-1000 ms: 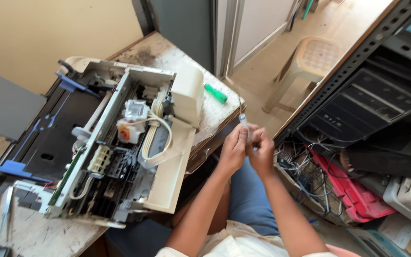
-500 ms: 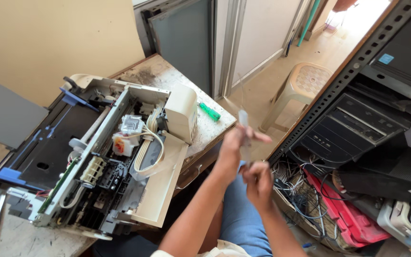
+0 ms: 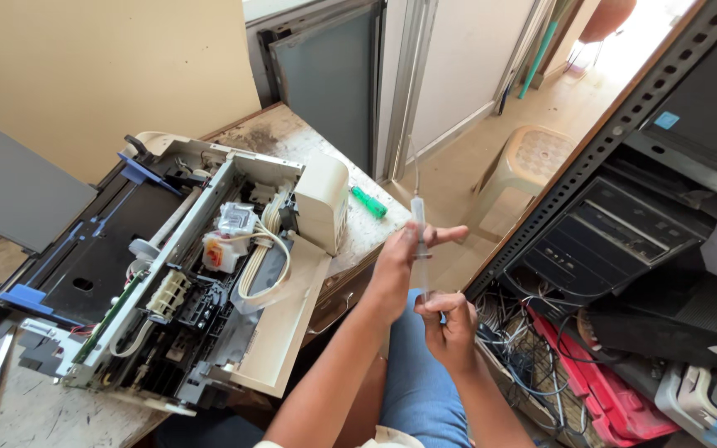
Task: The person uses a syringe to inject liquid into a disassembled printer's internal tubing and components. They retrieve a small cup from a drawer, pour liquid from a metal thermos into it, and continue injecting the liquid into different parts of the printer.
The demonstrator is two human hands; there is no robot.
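A clear plastic syringe [image 3: 418, 217] stands upright in front of me, its thin needle pointing up. My left hand [image 3: 400, 261] grips the barrel with the fingers wrapped round it. Below it, my right hand [image 3: 450, 325] pinches the plunger end, which is drawn down out of the barrel. Both hands are above my lap in blue trousers, to the right of an opened printer [image 3: 184, 274] lying on the table, its white tubes and ink parts exposed.
A green-handled screwdriver [image 3: 368, 202] lies on the worn table [image 3: 309, 137] behind the printer. A metal rack [image 3: 616, 141] with computer cases stands at right, tangled cables and a red box [image 3: 616, 373] below. A beige plastic stool [image 3: 533, 162] stands on the floor beyond.
My hands have moved apart: the left one has lifted the syringe upright, while the right has dropped lower with the plunger end. The view has shifted slightly.
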